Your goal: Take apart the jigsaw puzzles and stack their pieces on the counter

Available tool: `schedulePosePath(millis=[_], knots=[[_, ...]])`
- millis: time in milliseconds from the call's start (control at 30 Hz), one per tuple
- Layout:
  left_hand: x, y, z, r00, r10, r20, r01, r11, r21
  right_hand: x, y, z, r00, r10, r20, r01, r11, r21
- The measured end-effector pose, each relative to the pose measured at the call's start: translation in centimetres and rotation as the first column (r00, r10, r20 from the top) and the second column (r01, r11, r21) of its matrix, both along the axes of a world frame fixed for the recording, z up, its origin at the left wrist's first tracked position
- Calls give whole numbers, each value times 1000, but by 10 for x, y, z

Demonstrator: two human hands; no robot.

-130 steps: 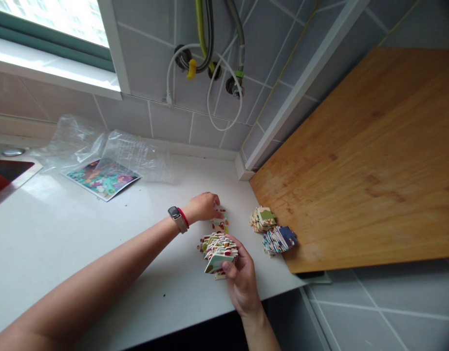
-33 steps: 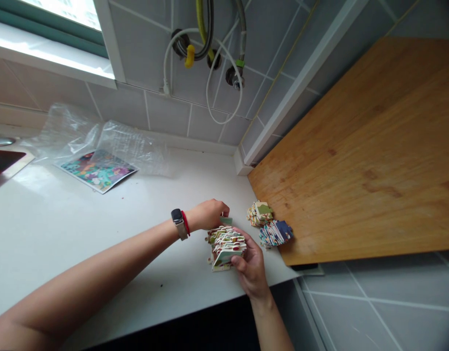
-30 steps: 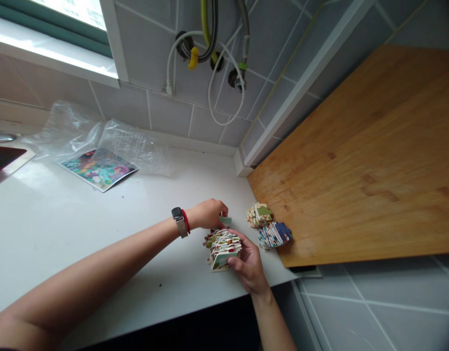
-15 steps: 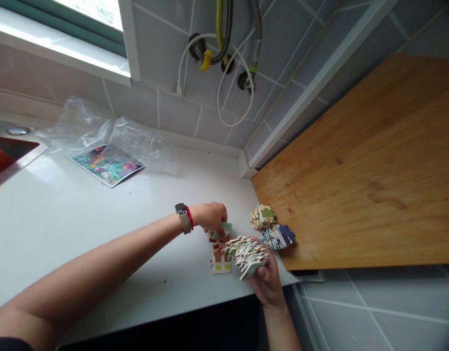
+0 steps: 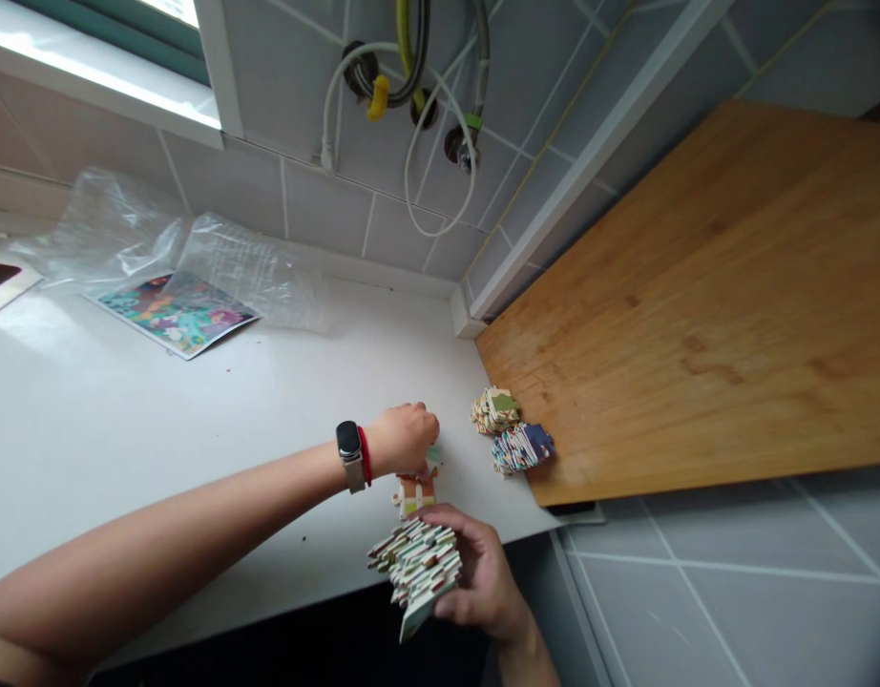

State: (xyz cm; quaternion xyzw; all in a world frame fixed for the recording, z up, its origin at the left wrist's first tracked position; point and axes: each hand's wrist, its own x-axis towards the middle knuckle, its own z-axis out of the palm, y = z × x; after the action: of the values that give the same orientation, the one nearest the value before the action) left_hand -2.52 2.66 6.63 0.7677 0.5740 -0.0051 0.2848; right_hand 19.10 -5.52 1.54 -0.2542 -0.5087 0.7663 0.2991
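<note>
My left hand point(image 5: 404, 441), with a watch and a red cord at the wrist, is bent down over jigsaw pieces on the white counter. Its fingers are closed at a pale green puzzle piece point(image 5: 434, 456), mostly hidden under the hand. Just below lie brown and cream puzzle pieces point(image 5: 416, 494), partly covered by my hands. My right hand point(image 5: 487, 582) grips a thick stack of puzzle pieces point(image 5: 420, 563), held tilted in front of the counter's front edge. Two more stacks stand to the right: one green and cream stack point(image 5: 495, 410), one dark blue stack point(image 5: 524, 448).
A wooden board point(image 5: 698, 334) borders the counter point(image 5: 282, 410) on the right. Clear plastic bags point(image 5: 246, 272) and a colourful picture card point(image 5: 178, 315) lie at the back left. Hoses and a white cable point(image 5: 411, 172) hang on the tiled wall.
My right hand has brought its stack left and down, toward the counter's front edge. My left hand has turned over and now covers more of the pale green piece. The view has shifted slightly.
</note>
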Motion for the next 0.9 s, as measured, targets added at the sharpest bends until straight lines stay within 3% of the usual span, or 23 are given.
schedulePosePath(millis=[267, 533, 733, 900], knots=[[-3, 5, -16, 983, 6, 184, -7, 1000, 6, -5, 0, -2, 999, -1, 53, 2, 1000, -23], [-8, 9, -9, 941, 33, 337, -11, 998, -68, -7, 0, -13, 994, -94, 54, 99, 992, -85], [-5, 5, -13, 958, -13, 288, 24, 999, -34, -14, 3, -4, 985, -145, 90, 157, 978, -140], [-7, 5, -9, 941, 7, 339, 18, 997, -70, -18, 8, 7, 985, -124, 123, 144, 976, -165]])
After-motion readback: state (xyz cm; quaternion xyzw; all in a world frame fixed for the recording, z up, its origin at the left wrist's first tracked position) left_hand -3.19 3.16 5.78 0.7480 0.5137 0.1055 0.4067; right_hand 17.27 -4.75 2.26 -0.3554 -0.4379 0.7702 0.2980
